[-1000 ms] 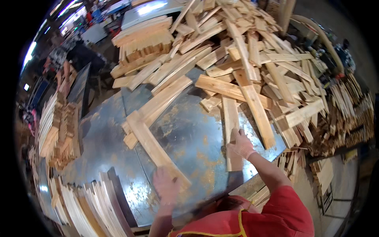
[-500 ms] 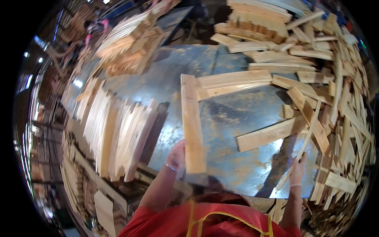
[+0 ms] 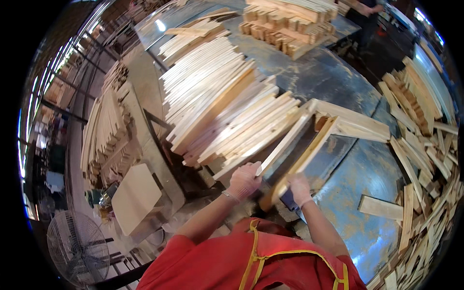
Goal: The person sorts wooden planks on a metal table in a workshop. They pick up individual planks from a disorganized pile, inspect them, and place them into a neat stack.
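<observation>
Left hand point(image 3: 244, 180) and right hand point(image 3: 298, 189), each grip closed on the pale nailed wooden frame point(image 3: 314, 133), should keep it level above the blue-grey metal counter point(image 3: 348, 179).

Fan point(image 3: 77, 249) low left; block stack point(image 3: 285, 24) far end.

At the centre of the frame, the left hand point(image 3: 245, 180) grips the near end of a pale wooden slat point(image 3: 285, 142), and the right hand point(image 3: 298, 188) holds a wooden frame piece point(image 3: 309, 152) just beside it. Both boards slant toward the upper right over the blue-grey metal table point(image 3: 357, 174). A leaning row of slats point(image 3: 217, 101) fills the upper middle; loose offcuts point(image 3: 425, 159) crowd the right edge; a fan point(image 3: 77, 249) stands at the lower left.
</observation>
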Demonstrator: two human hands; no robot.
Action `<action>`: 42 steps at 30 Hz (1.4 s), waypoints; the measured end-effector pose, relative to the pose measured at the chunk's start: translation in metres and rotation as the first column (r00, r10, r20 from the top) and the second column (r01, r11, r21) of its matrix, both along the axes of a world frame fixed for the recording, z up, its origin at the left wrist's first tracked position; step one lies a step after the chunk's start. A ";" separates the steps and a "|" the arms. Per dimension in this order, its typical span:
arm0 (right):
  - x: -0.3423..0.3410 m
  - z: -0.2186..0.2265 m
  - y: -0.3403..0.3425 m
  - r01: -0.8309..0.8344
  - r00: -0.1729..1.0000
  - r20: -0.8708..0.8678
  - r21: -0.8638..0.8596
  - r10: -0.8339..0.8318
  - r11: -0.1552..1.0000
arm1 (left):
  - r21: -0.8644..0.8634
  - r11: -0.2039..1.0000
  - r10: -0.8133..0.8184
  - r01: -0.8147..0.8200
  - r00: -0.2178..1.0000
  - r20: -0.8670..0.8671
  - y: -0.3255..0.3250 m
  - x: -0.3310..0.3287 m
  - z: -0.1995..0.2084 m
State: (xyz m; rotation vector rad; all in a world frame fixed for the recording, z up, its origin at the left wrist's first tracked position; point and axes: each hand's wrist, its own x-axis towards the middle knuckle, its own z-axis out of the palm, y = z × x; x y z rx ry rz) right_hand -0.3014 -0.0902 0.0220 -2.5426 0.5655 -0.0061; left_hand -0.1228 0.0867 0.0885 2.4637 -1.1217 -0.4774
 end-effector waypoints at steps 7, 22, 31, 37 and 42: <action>0.123 0.045 -0.005 -0.048 0.952 -0.242 0.493 0.190 0.868 | -0.155 0.985 -0.039 0.083 0.963 0.265 0.008 0.053 -0.002; 0.047 0.036 -0.368 0.230 0.929 -0.134 -0.521 -0.345 0.822 | 0.023 0.950 -0.281 0.312 0.815 0.507 -0.097 0.051 -0.027; 0.015 0.069 -0.410 0.083 0.757 -0.647 -0.051 -0.096 0.995 | 0.254 0.923 -0.381 0.288 0.772 0.508 -0.083 0.055 -0.032; -0.123 0.068 -0.367 0.542 0.783 -0.423 0.105 -0.456 0.834 | 0.238 0.928 -0.372 0.287 0.748 0.549 -0.081 0.061 -0.056; -0.106 0.083 -0.263 0.611 0.660 -0.183 0.695 -0.728 0.379 | 0.254 0.922 -0.384 0.291 0.762 0.521 -0.086 0.061 -0.051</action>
